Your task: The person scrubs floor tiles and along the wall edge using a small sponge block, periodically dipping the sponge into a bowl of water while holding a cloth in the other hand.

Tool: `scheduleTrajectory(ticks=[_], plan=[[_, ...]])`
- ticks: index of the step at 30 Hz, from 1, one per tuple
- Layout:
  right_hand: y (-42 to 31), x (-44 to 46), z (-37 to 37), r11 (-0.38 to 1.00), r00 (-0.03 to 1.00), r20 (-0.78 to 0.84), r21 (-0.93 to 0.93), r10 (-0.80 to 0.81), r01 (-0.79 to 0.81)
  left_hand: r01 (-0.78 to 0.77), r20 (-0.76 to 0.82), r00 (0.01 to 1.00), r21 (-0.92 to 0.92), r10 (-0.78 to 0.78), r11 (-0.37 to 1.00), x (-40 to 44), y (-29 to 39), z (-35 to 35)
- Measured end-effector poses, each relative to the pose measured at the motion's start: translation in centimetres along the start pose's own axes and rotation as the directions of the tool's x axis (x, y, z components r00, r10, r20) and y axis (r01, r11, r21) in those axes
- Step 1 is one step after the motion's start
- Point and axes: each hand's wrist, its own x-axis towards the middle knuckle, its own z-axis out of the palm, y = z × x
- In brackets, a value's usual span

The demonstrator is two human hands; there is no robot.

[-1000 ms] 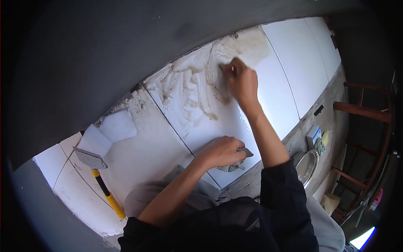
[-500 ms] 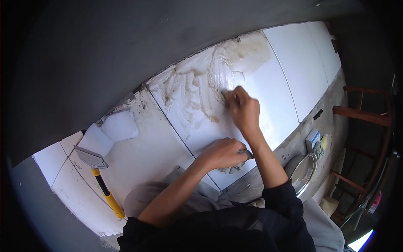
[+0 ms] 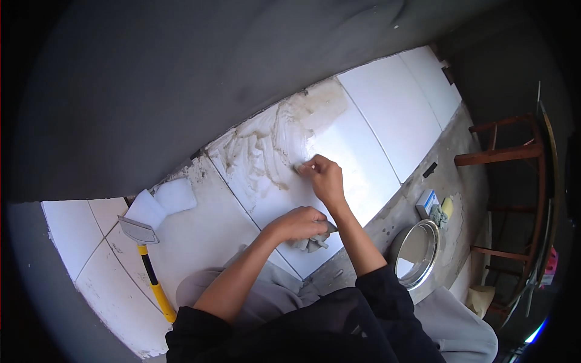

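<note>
My left hand (image 3: 296,224) is closed around a crumpled grey cloth (image 3: 311,244) just above the white floor tile (image 3: 357,172). A small dark edge sticks out beside its fingers; I cannot make out what it is. Farther forward, my right hand (image 3: 327,183) pinches a small greyish thing (image 3: 299,168) against the tile, and its kind is hidden by the fingers. Streaky grey-brown residue (image 3: 257,148) covers the tile to the left of the right hand, up toward the dark wall.
At left lie two white pads (image 3: 175,196) and a scraper (image 3: 151,272) with a yellow and black handle. A round metal basin (image 3: 417,260) stands at right, near a blue and white box (image 3: 427,202) and a yellow sponge (image 3: 446,207). Beyond is a brown wooden frame (image 3: 502,154).
My right hand has drawn back toward my body with the small thing, along the edge of the residue. My left hand still holds the cloth. The camera view has shifted.
</note>
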Motion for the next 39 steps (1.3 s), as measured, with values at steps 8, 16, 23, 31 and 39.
scheduleTrajectory(ticks=[8, 16, 23, 31, 39], plan=[[4.4, -13.0, -15.6, 0.543, 0.89, -0.118, 0.825, 0.44, -0.159, 0.01, -0.015, 1.0, -0.007, -0.01, 1.0, -0.7, -0.1, 0.7], [17.4, -22.1, -21.0, 0.609, 0.709, -0.262, 0.739, 0.655, -0.289, 0.023, -0.096, 0.995, -0.081, -0.031, 0.996, -2.5, -0.7, 0.1], [18.2, -23.3, -19.3, 0.935, 0.737, -0.654, -0.13, 0.17, -0.331, -0.089, -0.319, 0.948, -0.289, -0.009, 0.953, -7.1, 1.4, -0.1], [20.0, -23.7, -19.5, 0.945, 0.781, -0.585, -0.073, 0.219, -0.32, -0.428, -0.567, 0.822, -0.555, 0.052, 0.713, -11.2, -0.2, 0.2], [20.1, -23.4, -20.3, 0.948, 0.736, -0.615, 0.061, 0.282, -0.312, -0.709, -0.713, 0.701, -0.696, 0.01, 0.112, -11.8, -3.0, -1.2]])
